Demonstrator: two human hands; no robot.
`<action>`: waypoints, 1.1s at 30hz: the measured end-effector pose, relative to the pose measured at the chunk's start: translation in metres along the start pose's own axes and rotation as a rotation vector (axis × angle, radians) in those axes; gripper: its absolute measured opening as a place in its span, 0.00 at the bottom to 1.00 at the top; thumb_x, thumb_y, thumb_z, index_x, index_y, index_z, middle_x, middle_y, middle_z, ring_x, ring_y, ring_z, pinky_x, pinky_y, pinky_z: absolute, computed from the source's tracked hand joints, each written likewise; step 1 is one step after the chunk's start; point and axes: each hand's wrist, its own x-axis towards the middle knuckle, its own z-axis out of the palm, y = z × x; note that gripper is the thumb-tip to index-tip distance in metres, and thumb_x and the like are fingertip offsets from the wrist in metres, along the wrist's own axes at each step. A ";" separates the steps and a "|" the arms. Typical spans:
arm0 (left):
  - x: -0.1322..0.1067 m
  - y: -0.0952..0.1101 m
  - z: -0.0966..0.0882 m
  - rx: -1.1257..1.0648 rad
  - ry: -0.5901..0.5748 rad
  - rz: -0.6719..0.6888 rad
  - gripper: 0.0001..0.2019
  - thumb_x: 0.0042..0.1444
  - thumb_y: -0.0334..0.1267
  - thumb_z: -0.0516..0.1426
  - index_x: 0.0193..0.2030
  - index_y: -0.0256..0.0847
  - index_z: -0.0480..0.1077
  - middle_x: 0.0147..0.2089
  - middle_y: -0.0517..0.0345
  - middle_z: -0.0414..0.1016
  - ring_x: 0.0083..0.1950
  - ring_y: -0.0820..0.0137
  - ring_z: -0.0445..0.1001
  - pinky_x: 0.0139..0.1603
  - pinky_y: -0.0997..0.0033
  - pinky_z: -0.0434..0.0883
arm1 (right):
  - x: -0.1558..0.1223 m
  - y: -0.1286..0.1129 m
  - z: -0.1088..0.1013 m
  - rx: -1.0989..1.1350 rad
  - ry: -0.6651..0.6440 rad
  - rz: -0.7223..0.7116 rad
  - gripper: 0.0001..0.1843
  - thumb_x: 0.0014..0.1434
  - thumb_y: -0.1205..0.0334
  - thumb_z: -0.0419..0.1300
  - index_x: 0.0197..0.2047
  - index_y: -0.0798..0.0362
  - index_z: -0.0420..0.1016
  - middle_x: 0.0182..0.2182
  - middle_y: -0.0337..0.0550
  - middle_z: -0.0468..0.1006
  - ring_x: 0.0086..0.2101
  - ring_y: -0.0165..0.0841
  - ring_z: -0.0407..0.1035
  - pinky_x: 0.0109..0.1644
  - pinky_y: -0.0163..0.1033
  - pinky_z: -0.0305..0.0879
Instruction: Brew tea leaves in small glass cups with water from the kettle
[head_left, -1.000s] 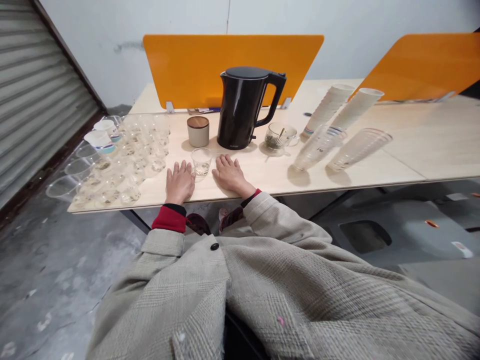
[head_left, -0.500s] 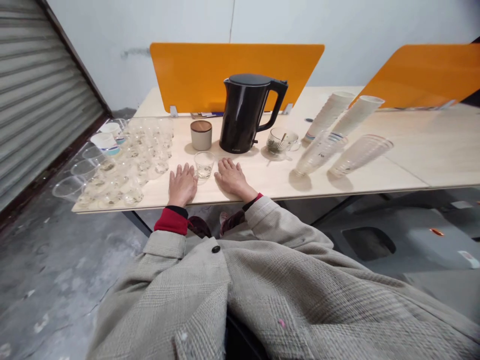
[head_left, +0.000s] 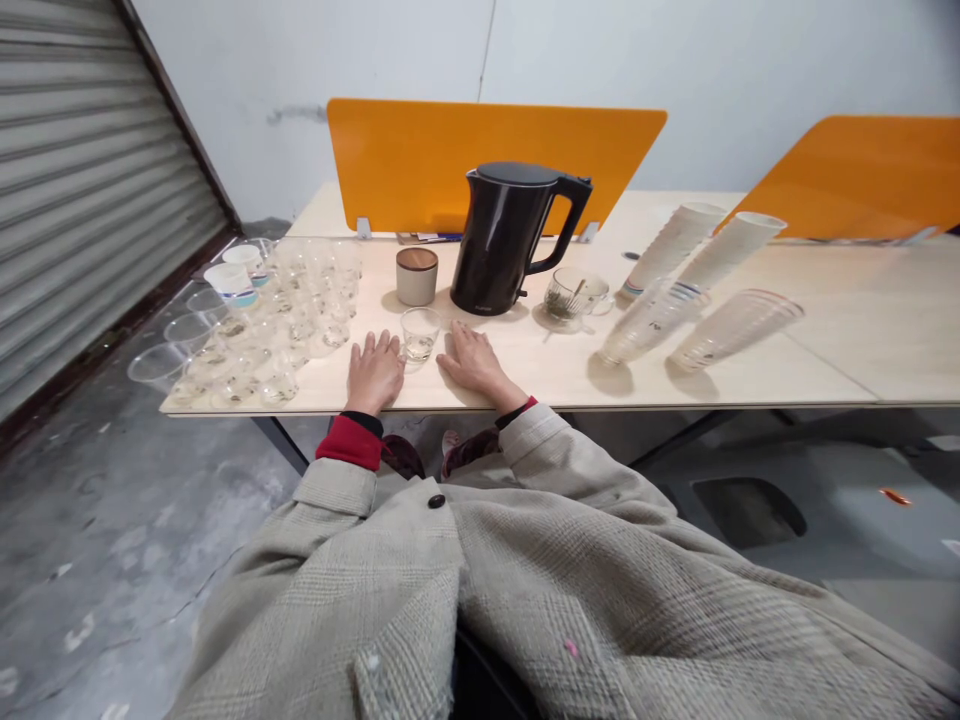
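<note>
Resting left hand: flat on the table, palm down, fingers spread, nothing held; in front of the kettle and to its left, wrist crossing the near table edge.
Right hand: flat, palm down, fingers loosely spread, gripping nothing; straight in front of the kettle, forearm over the near edge.
Small glass: upright, in front of the kettle and slightly left, between the two hands; fingertips of both just beside it, contact not clear.
Canister: wooden lid on, just left of the kettle, a narrow gap between them.
Glass mug: just right of the kettle on the handle side, dark bits at the bottom.
Paper cup stacks: two, tipped over, right of the kettle beyond the mug.
Clear cup stacks: two, tipped over, right of the kettle and nearer the front edge.
Loose clear cups: crowded well left of the kettle, reaching the table's left and near edges.
Orange divider: directly behind the kettle, closing off the far side.
Open room: bare tabletop in front of the kettle and to its right, between the right hand and the clear cup stacks, running out to the near edge.
</note>
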 end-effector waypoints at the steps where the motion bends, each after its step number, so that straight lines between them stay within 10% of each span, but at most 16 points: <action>1: 0.000 0.000 0.000 -0.003 0.005 0.001 0.31 0.76 0.44 0.39 0.81 0.37 0.57 0.85 0.46 0.54 0.86 0.47 0.49 0.83 0.36 0.51 | 0.001 0.001 0.000 0.008 0.004 -0.003 0.43 0.68 0.53 0.56 0.79 0.69 0.55 0.77 0.67 0.60 0.75 0.58 0.56 0.80 0.66 0.49; 14: -0.041 0.008 0.015 -0.063 0.257 0.047 0.22 0.75 0.42 0.48 0.66 0.35 0.75 0.73 0.40 0.74 0.77 0.51 0.68 0.78 0.45 0.65 | 0.026 -0.014 0.013 0.790 0.117 -0.047 0.63 0.48 0.41 0.76 0.79 0.55 0.57 0.74 0.62 0.66 0.73 0.53 0.62 0.77 0.60 0.60; 33: -0.099 0.003 0.049 -0.055 0.350 0.372 0.22 0.71 0.41 0.58 0.68 0.36 0.74 0.68 0.38 0.79 0.74 0.53 0.73 0.75 0.47 0.68 | 0.044 -0.135 0.041 0.871 -0.071 -0.078 0.42 0.46 0.58 0.77 0.62 0.49 0.66 0.62 0.56 0.79 0.62 0.46 0.74 0.63 0.53 0.75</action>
